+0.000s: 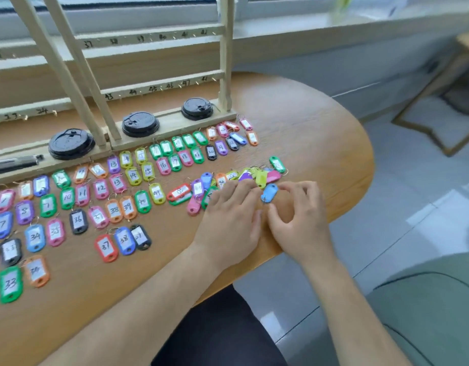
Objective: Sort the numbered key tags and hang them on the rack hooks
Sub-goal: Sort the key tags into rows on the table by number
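Several coloured numbered key tags lie in rows across the wooden table (320, 133), among them a black tag marked 36 (78, 221) and a red one marked 37 (106, 247). A loose pile of unsorted tags (254, 177) sits near the right edge. My left hand (232, 216) lies flat, its fingers resting on that pile. My right hand (298, 215) has curled fingers next to a light blue tag (269, 192), its fingertips touching the tag's lower end. The wooden rack (159, 87) with numbered hooks stands behind the rows.
Three black cup lids (140, 124) sit on the rack's base, and a black pen (14, 163) lies at its left end. The table's rounded edge runs close to my right hand. A window sill lies behind the rack, grey floor to the right.
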